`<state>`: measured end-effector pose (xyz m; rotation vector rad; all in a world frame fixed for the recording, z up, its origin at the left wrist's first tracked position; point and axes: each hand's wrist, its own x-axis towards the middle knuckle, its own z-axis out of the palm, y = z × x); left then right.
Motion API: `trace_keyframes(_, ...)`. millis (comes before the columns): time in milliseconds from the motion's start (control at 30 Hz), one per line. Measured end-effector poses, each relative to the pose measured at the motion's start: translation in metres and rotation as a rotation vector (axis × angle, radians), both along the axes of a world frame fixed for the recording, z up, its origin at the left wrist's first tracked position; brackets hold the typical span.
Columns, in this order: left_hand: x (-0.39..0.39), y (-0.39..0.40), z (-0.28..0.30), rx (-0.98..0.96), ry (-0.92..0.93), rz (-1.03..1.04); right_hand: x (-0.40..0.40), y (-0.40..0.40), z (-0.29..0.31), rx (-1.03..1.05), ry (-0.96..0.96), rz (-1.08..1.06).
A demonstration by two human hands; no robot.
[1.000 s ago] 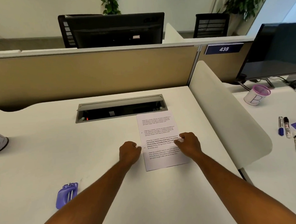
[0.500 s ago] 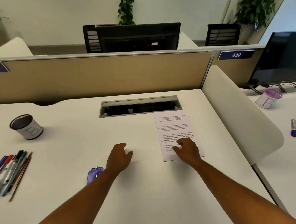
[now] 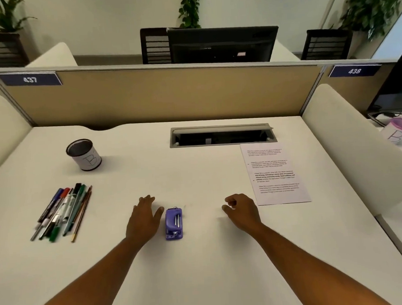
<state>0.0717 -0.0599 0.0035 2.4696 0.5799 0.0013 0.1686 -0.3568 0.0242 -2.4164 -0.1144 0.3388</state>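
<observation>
A small purple stapler lies on the white desk between my hands. My left hand hovers just left of it, fingers spread and relaxed, thumb close to the stapler's top corner but holding nothing. My right hand is further right, fingers loosely curled and empty. A printed sheet of paper lies flat to the right of my right hand, apart from it.
Several pens and pencils lie in a bunch at the left. A black mesh cup labelled B stands behind them. A cable slot is set in the desk's back. Beige partitions enclose the desk; a purple-rimmed cup sits on the neighbouring desk.
Both hands have left the paper. My view swung left, bringing the pens and cup into sight. My left hand moved beside the purple stapler; my right hand drew back off the sheet.
</observation>
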Motion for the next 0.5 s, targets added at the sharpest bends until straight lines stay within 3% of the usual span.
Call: trace_keyframes(500, -0.035, 0.061, -0.050, 0.249, 0.040, -0.298, -0.051, 0.122, -0.002, 0.131, 0.129, -0.007)
